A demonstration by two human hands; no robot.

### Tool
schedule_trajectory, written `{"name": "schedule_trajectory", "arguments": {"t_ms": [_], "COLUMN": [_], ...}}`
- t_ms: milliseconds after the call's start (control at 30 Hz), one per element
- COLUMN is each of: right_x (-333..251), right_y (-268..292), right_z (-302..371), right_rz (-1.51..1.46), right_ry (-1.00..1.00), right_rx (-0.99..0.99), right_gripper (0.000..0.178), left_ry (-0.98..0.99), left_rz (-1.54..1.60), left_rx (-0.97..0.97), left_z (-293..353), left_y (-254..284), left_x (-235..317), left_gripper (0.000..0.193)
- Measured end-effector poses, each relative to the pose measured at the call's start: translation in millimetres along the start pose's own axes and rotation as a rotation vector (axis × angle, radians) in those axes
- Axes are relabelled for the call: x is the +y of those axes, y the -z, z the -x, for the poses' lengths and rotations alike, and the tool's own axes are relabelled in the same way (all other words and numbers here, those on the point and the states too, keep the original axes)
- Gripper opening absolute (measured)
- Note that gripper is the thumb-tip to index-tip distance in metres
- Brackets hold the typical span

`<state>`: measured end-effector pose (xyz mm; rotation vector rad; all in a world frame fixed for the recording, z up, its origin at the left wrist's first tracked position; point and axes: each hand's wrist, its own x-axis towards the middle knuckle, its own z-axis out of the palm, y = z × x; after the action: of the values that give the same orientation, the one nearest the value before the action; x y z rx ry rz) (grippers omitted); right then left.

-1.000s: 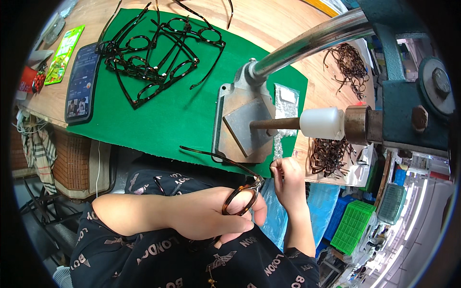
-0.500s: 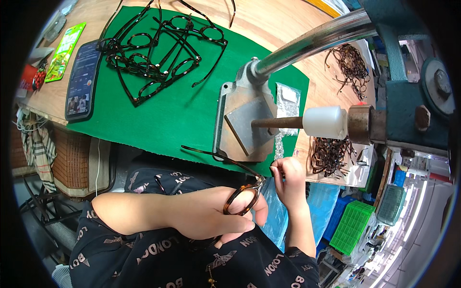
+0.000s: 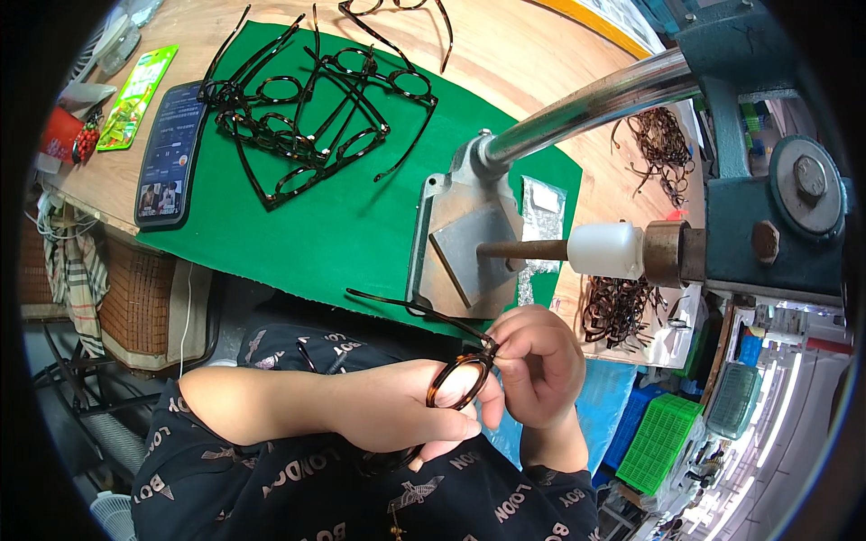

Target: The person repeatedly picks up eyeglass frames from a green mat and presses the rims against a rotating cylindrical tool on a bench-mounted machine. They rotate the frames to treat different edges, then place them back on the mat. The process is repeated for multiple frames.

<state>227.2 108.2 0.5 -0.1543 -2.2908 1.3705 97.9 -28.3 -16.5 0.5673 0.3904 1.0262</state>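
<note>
My left hand (image 3: 406, 406) is closed around a tortoiseshell eyeglass frame (image 3: 439, 395), with the thumb at the lower edge of one round rim. One temple sticks out from the hinge toward the green mat (image 3: 298, 236); the other half of the frame is mostly hidden below my hand. At that hinge, my right hand (image 3: 541, 365) has thumb and forefinger pinched together, their tips against the frame. Whatever sits between those fingertips is too small to make out. Several similar eyeglass frames (image 3: 293, 185) lie in a tangle on the mat.
A bench press with a steel column (image 3: 586, 104), a base plate (image 3: 469, 248) and a white collar (image 3: 606, 250) stands just beyond my hands. Piles of glasses parts (image 3: 663, 149) lie to the right. A phone (image 3: 167, 158) and a green packet (image 3: 135, 99) are at the left.
My right hand has moved left from beside the frame, and its pinched fingertips now meet the hinge. The left hand keeps its hold on the eyeglass frame. The view has shifted slightly.
</note>
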Motion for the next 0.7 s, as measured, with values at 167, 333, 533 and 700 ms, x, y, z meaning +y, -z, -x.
{"name": "schedule_trajectory", "arguments": {"t_ms": [167, 333, 533, 700], "right_x": [1, -7, -13, -16], "right_y": [2, 4, -4, -9], "right_z": [1, 0, -4, -8], "right_rz": [-0.074, -0.633, -0.838, -0.817], "right_ry": [-0.063, -0.522, -0.653, -0.494], "right_rx": [-0.013, -0.008, -0.042, 0.041], "right_gripper": [0.013, 0.016, 0.028, 0.029], "left_ry": [0.035, 0.033, -0.082, -0.170], "left_rz": [-0.014, -0.056, 0.003, 0.064], "left_rx": [0.021, 0.024, 0.052, 0.106], "left_z": [-1, 2, -2, -4], "left_y": [0, -1, -8, -20], "left_x": [0, 2, -2, 4], "left_gripper": [0.017, 0.018, 0.019, 0.016]}}
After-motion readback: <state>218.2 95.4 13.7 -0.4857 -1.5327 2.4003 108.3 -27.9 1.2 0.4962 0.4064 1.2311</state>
